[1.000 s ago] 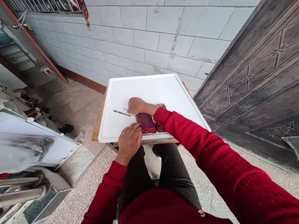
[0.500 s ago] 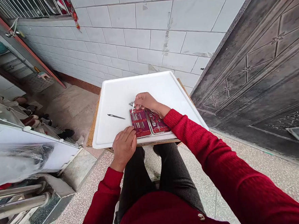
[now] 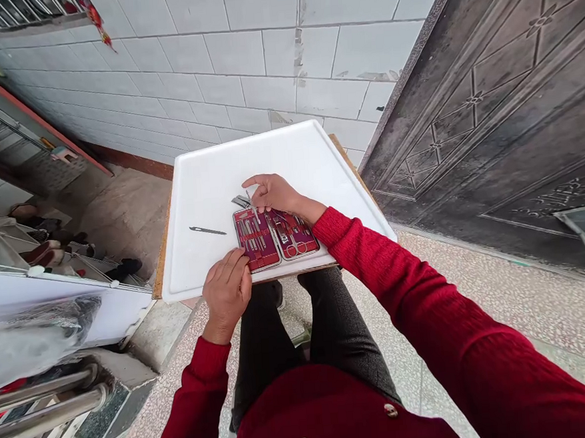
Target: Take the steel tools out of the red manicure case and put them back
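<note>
On a white tray-like tabletop (image 3: 204, 178) lies an opened manicure case (image 3: 258, 260) with a maroon lining. Its left half holds several slim metal tools under a strap; nail clippers (image 3: 284, 238) and small scissors (image 3: 301, 248) sit in the right half. Over the upper middle of the case, my right hand (image 3: 277, 195) pinches a slim metal tool (image 3: 256, 211) that points down, index finger stretched away. My left hand (image 3: 227, 287) grips the case's lower left corner, fingers on top. A thin dark metal tool (image 3: 207, 230) lies left of the case. Behind the case is a flat grey-black piece (image 3: 240, 201), partly covered.
The tabletop rests on a wooden board (image 3: 162, 255), against a white tiled wall (image 3: 231, 56). A dark patterned metal door (image 3: 464, 100) stands at the right. At the left are a rack with shoes (image 3: 49, 252) and metal pipes (image 3: 45, 413).
The view has shifted, so table and case appear further left. My right index finger has stretched out, and the slim tool now points down at the case's middle. My left hand stays at the corner.
</note>
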`<state>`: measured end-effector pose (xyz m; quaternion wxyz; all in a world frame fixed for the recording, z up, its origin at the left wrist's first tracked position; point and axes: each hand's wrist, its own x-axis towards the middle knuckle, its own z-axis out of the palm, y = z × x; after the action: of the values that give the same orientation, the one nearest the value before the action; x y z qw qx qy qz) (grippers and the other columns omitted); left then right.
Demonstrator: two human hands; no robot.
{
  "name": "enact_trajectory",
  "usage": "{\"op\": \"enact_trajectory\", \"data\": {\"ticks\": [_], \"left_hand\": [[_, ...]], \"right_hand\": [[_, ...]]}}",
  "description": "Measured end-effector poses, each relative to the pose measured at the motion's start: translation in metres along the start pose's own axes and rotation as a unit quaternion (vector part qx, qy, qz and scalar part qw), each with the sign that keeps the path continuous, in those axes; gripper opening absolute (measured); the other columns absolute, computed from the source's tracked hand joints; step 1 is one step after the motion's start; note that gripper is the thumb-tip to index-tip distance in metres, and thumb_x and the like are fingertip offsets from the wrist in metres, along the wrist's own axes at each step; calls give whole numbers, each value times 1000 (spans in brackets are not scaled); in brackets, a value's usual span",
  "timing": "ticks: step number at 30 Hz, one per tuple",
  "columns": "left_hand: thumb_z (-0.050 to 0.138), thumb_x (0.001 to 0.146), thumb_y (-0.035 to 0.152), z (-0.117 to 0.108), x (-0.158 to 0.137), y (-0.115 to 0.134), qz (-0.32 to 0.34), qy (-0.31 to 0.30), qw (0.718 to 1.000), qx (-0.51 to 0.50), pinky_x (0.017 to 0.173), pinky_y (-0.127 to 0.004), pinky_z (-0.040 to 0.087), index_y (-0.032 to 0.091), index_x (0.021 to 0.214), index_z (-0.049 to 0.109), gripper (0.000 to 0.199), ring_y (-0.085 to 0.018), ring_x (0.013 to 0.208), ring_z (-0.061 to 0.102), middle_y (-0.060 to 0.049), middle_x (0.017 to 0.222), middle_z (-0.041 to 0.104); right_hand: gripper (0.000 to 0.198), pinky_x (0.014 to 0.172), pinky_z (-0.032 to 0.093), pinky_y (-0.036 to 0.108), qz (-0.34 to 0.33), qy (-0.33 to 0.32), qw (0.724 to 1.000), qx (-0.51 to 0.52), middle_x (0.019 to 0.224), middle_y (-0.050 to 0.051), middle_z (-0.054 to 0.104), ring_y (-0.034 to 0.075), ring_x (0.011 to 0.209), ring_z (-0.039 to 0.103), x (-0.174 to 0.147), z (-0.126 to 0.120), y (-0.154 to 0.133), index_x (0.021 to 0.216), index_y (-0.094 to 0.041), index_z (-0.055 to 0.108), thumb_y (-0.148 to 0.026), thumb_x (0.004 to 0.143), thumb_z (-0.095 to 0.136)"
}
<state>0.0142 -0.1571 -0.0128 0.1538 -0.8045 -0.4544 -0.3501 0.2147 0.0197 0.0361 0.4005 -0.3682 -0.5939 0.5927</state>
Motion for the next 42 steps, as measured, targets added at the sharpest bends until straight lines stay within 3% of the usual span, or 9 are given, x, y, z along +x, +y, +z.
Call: {"op": "enact_trajectory", "data": {"ticks": [5, 9, 19, 25, 30, 37, 42], "left_hand": [[56, 98, 13, -1, 1, 1, -3, -4, 1000, -7, 98, -38, 54, 18, 113, 70, 21, -25, 115, 74, -11, 123, 77], [56, 99, 14, 0, 0, 0, -5, -3, 1000, -13, 98, -38, 54, 18, 114, 71, 22, -25, 117, 73, -11, 125, 77], [54, 100, 15, 0, 1, 1, -6, -3, 1000, -6, 98, -37, 55, 20, 113, 71, 22, -24, 116, 73, -10, 123, 77], [55, 100, 15, -2, 3, 2, -17, -5, 1000, -11, 98, -37, 55, 19, 111, 71, 20, -23, 114, 74, -9, 122, 78], [54, 103, 23, -11, 7, 4, -72, -16, 995, -67, 100, -39, 55, 22, 109, 73, 21, -23, 113, 74, -9, 123, 77], [57, 103, 43, -9, 38, -5, -179, 21, 979, -93, 108, -45, 52, 20, 114, 76, 32, -26, 120, 71, -10, 123, 77], [55, 101, 51, -5, 59, -8, -299, 60, 935, -183, 102, -40, 56, 19, 110, 79, 41, -26, 113, 73, -8, 116, 80]], "right_hand": [[31, 42, 43, 19, -3, -13, 999, -35, 59, -3, 69, 11, 47, 60, 1, -1, 7, 98, -14, 73, -5, 70, 83], [34, 41, 41, 19, 9, -12, 999, -52, 59, -2, 69, 11, 46, 60, 2, -2, 10, 97, -15, 75, -11, 66, 89], [24, 46, 43, 20, 27, -13, 996, -79, 56, -3, 67, 11, 48, 59, -4, 0, 3, 92, -13, 76, -6, 70, 81], [17, 43, 38, 18, -14, 40, 999, -17, 53, -4, 64, 10, 48, 57, -3, 1, 0, 84, -14, 73, -5, 70, 77], [19, 41, 39, 16, -11, 59, 994, 90, 59, -3, 67, 10, 52, 60, -7, 7, -9, 80, -16, 68, -10, 68, 81], [30, 50, 49, 16, 59, -57, 982, 172, 68, 4, 74, 11, 59, 67, -23, 26, -16, 76, -14, 66, -19, 60, 91], [36, 50, 50, 18, 40, -111, 980, 160, 62, 2, 72, 11, 56, 65, -30, 36, -17, 73, -14, 67, -28, 55, 95]]}}
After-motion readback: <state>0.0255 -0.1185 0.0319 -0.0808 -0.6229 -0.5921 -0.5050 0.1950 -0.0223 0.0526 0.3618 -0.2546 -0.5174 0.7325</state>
